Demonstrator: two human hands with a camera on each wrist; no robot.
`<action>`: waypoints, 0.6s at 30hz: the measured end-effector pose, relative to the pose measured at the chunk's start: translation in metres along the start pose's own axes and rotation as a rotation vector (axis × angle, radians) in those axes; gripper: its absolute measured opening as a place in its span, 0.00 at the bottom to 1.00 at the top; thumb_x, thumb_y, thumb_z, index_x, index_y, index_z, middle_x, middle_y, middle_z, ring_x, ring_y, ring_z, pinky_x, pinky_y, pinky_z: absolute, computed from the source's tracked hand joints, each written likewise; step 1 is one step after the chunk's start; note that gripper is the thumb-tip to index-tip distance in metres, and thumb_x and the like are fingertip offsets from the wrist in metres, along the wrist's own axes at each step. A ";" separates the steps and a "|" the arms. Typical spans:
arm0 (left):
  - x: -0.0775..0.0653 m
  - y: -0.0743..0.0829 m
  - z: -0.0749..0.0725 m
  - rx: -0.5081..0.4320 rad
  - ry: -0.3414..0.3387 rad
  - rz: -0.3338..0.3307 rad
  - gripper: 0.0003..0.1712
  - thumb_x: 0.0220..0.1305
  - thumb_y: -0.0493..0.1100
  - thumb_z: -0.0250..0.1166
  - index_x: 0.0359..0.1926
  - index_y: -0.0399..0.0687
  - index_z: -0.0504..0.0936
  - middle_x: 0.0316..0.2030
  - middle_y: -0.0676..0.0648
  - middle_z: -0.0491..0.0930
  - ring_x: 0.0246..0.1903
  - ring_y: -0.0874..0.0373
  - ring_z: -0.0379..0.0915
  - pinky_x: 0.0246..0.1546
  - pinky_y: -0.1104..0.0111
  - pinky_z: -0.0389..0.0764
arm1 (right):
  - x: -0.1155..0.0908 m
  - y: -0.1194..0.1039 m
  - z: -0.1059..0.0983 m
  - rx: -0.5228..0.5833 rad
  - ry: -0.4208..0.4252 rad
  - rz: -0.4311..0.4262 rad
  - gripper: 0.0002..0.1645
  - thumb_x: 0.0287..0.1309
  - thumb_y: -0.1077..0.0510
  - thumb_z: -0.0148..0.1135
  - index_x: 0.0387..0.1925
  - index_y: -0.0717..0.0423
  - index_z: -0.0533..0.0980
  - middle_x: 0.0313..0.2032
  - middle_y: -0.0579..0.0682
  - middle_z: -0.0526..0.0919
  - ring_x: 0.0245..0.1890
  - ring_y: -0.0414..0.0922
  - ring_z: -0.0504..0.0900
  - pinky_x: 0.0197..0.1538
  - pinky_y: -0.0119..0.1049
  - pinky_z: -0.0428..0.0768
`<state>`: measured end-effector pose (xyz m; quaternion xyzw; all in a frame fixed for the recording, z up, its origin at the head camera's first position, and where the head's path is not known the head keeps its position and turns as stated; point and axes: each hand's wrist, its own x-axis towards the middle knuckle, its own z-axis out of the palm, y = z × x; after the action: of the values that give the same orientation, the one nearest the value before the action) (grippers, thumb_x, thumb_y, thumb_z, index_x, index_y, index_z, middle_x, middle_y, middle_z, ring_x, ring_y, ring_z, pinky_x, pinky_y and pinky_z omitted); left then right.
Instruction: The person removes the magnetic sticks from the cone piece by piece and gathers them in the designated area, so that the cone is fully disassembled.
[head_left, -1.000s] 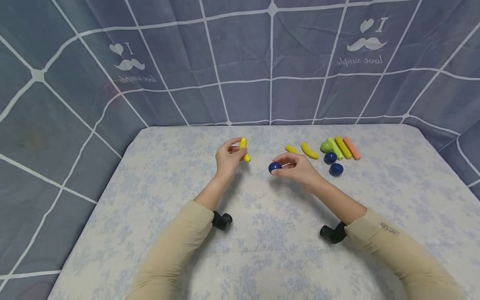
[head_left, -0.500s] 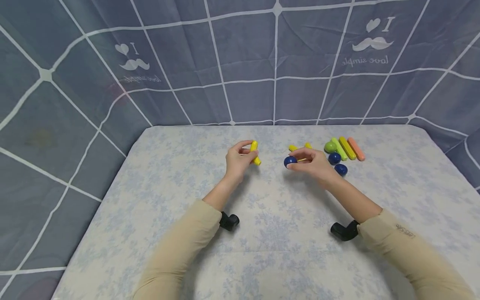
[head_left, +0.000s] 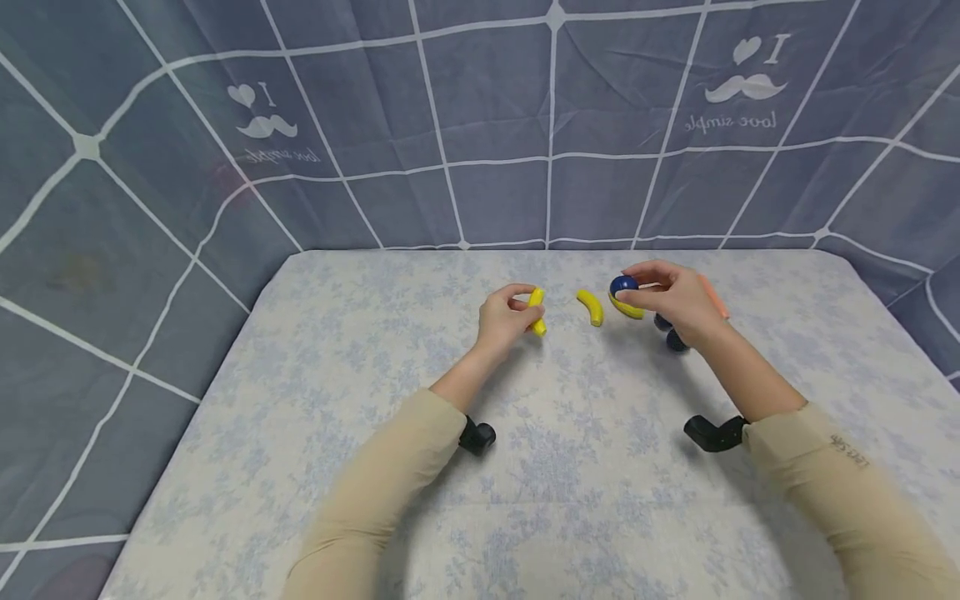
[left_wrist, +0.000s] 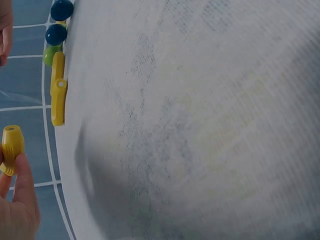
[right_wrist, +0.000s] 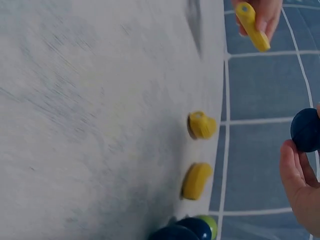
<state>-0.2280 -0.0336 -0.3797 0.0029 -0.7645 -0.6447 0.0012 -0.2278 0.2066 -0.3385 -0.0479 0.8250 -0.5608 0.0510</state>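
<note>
My left hand point(head_left: 501, 323) pinches a small yellow toy banana point(head_left: 536, 298) between thumb and fingers, held above the table. Over to the right, my right hand point(head_left: 675, 302) holds a dark blue ball point(head_left: 623, 285) by its fingertips. In the right wrist view that ball point(right_wrist: 305, 131) is seen clear of the table. Beneath it lies a curved yellow toy banana point(head_left: 628, 308), partly covered by the ball. A second loose toy banana point(head_left: 592, 308) lies between the two hands.
Two more dark blue balls point(head_left: 677, 340) sit partly behind the right hand. An orange stick point(head_left: 715, 298) shows beyond it. A green ball point(right_wrist: 211, 226) appears in the right wrist view. A patterned cloth point(head_left: 525, 467) covers the table; a grey-blue curtain point(head_left: 495, 200) hangs behind.
Both hands have moved right, each keeping its piece. The blue ball has also gone farther back, over a toy banana. The left loose toy banana, partly hidden before, now shows fully.
</note>
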 end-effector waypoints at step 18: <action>0.015 -0.017 0.047 0.214 0.016 0.025 0.18 0.56 0.36 0.67 0.50 0.41 0.80 0.30 0.45 0.77 0.24 0.61 0.70 0.20 0.77 0.73 | 0.053 0.014 -0.031 -0.199 0.090 0.064 0.32 0.56 0.54 0.65 0.59 0.64 0.67 0.53 0.61 0.67 0.49 0.51 0.68 0.56 0.46 0.71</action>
<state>-0.2430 0.0093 -0.4043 -0.0017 -0.8288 -0.5593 0.0151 -0.2850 0.2333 -0.3413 -0.0013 0.8791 -0.4759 0.0267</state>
